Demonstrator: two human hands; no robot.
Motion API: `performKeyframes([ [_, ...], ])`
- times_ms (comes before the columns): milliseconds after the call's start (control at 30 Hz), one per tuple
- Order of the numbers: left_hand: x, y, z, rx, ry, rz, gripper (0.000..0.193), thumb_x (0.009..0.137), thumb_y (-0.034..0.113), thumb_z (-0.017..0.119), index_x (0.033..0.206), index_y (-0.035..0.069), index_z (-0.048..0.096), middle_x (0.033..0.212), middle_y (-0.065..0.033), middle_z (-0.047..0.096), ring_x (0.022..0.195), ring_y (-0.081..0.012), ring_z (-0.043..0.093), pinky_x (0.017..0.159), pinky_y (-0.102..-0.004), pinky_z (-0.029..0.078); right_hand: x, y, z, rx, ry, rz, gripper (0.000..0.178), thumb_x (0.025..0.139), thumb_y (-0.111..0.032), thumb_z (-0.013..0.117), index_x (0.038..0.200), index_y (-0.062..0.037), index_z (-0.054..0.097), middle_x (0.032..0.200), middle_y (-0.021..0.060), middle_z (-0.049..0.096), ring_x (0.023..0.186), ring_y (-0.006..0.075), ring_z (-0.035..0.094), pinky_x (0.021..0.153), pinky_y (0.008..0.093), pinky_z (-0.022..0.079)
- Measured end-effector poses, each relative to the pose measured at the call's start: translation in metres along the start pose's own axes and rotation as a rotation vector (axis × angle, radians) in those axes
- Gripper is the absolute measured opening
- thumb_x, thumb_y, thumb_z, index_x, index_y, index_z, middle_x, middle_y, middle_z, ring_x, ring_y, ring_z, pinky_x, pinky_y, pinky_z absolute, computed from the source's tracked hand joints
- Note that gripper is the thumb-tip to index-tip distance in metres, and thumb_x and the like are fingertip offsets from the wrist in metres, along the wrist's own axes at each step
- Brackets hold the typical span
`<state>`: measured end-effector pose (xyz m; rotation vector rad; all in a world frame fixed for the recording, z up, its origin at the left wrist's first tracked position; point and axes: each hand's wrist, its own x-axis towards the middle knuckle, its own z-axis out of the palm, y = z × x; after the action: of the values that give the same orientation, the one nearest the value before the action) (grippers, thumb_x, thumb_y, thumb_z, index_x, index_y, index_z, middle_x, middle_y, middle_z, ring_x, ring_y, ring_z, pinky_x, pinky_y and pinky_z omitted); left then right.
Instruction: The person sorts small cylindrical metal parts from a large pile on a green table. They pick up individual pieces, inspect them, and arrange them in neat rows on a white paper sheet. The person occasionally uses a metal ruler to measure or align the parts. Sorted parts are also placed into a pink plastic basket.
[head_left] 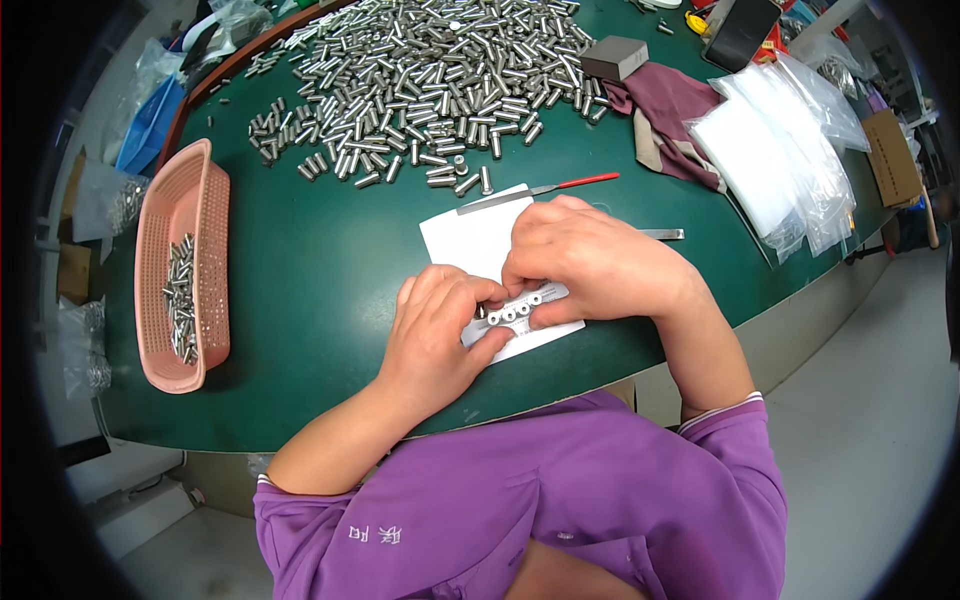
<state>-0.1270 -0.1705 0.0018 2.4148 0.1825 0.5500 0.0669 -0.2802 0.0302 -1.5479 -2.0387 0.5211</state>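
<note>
A short row of small metal pins (pixel 509 315), their hollow round ends facing up, stands over a white paper sheet (pixel 470 240) close to the table's near edge. My left hand (pixel 432 338) closes on the row's left end with thumb and fingers. At the other end, my right hand (pixel 590 262) curls round the row, thumb at its near side. Parts of the pins are hidden by my fingers. Just beyond my hands, a file with a red handle (pixel 590 181) lies partly across the paper. A flat metal strip (pixel 664 234) sticks out from behind my right hand.
A large heap of metal pins (pixel 430 80) covers the table's far side. On the left stands a pink basket (pixel 217 300) holding more pins. To the right are a grey block (pixel 614 58), a maroon cloth (pixel 675 100), clear plastic bags (pixel 770 150) and a dark phone (pixel 742 35).
</note>
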Motion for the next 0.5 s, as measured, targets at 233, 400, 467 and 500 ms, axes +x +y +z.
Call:
performKeyframes([
  [233,0.003,-0.002,-0.019,-0.086,-0.077,-0.055,0.051,0.063,0.003,0.077,0.110,0.007,0.056,0.104,-0.0070,0.058,0.093,-0.0261,0.054,0.084,-0.0363,0.044,-0.001,-0.010,-0.006,-0.075,-0.007,0.024,0.037,0.065,-0.025,0.078,0.095,-0.0114,0.062,0.089,0.0010,0.060,0.091,0.0245,0.059,0.078,0.0368,0.045],
  [400,0.004,-0.012,-0.033,-0.144,-0.259,-0.126,0.045,0.072,0.012,0.073,0.114,0.007,0.057,0.113,-0.0081,0.055,0.103,-0.0296,0.055,0.088,-0.0404,0.045,0.002,-0.021,0.004,-0.052,-0.023,0.029,0.033,0.070,-0.026,0.074,0.099,-0.0140,0.062,0.090,0.0028,0.058,0.077,0.0271,0.061,0.065,0.0403,0.049],
  [467,0.004,-0.010,-0.034,-0.214,-0.304,-0.184,0.040,0.074,0.011,0.073,0.111,0.008,0.059,0.111,-0.0079,0.056,0.101,-0.0292,0.056,0.084,-0.0392,0.047,0.004,-0.020,0.009,-0.086,-0.057,0.018,0.027,0.075,-0.026,0.072,0.098,-0.0151,0.063,0.088,0.0021,0.058,0.075,0.0257,0.062,0.064,0.0392,0.049],
  [500,0.003,-0.011,-0.032,-0.204,-0.286,-0.149,0.037,0.074,0.011,0.072,0.109,0.008,0.059,0.109,-0.0079,0.056,0.099,-0.0290,0.057,0.082,-0.0389,0.048,0.005,-0.020,0.011,-0.108,-0.083,0.006,0.026,0.076,-0.026,0.072,0.098,-0.0150,0.063,0.088,0.0019,0.058,0.075,0.0256,0.062,0.064,0.0384,0.049],
])
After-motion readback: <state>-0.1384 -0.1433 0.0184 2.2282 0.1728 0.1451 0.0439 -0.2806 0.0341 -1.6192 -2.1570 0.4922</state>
